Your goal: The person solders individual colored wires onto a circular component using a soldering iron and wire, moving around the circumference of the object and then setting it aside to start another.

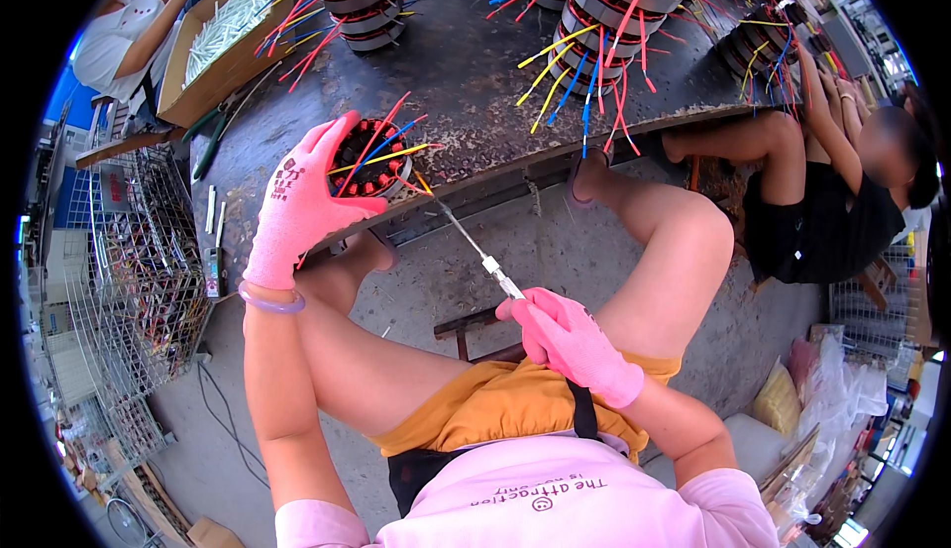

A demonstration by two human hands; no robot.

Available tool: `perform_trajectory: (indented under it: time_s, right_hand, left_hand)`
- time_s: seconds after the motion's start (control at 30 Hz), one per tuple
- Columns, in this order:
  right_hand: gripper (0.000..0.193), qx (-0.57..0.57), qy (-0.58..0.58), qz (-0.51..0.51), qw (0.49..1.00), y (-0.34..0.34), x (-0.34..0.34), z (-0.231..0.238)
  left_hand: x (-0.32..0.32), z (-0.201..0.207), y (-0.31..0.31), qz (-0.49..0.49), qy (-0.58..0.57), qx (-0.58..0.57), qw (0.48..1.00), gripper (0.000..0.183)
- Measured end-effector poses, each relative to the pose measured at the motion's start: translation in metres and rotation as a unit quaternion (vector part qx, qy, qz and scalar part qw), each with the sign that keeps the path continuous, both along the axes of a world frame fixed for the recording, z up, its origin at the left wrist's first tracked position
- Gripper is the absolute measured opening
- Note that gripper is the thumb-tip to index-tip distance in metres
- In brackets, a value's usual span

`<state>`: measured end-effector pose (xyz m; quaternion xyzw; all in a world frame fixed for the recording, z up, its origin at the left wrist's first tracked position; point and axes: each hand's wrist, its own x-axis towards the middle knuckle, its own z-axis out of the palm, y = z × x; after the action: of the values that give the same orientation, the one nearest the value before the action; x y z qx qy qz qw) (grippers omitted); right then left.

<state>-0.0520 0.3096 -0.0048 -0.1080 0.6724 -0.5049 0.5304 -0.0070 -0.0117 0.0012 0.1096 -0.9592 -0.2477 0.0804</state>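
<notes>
My left hand (315, 186), in a pink glove, is curled round the side of a motor stator (381, 166) at the table's near edge. Red, blue and yellow leads stick up out of the stator's dark winding slots. In my right hand (575, 343), also pink-gloved, is a slim hand tool (492, 266) with a thin metal shaft and a pale collar. The shaft slants up to the left, and its orange-yellow tip is close beside the stator; I cannot tell if they touch. My right fingers hide the tool's handle.
Stacks of wired stators (362, 13) (604, 28) stand farther back on the worn dark table (466, 92). A cardboard box (223, 38) of white sleeves is at the far left. Beside it lie dark green-handled pliers (208, 142). Co-workers sit at both sides; wire racks (129, 280) stand left.
</notes>
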Motion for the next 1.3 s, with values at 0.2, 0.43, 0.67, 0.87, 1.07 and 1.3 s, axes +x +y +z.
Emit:
perform_trajectory:
  time_s: [0.2,0.43,0.67,0.87,1.07,1.3]
  right_hand:
    - [0.037,-0.016,0.013,0.005,1.0,0.001,0.0,-0.002]
    - [0.036,-0.057,0.06,0.015,0.996,0.004,0.003,-0.01]
    - [0.035,-0.025,0.011,0.003,1.0,0.001,0.002,-0.005]
    - [0.032,0.002,0.016,0.012,1.0,0.002,0.001,-0.001]
    - [0.037,-0.015,-0.013,-0.006,1.0,0.001,0.002,-0.006]
    - [0.036,-0.004,-0.009,-0.012,1.0,0.002,0.002,-0.005]
  left_hand:
    - [0.001,0.0,0.0,0.004,0.0,0.001,1.0,0.093]
    - [0.0,-0.002,-0.002,-0.005,0.003,-0.005,1.0,0.094]
    - [0.0,-0.003,-0.002,-0.005,0.001,-0.003,1.0,0.094]
    - [0.001,-0.007,-0.005,-0.015,0.027,-0.005,1.0,0.09]
    - [0.001,-0.004,-0.003,0.0,-0.004,0.013,1.0,0.096]
    - [0.0,-0.003,0.0,0.014,-0.005,0.024,1.0,0.097]
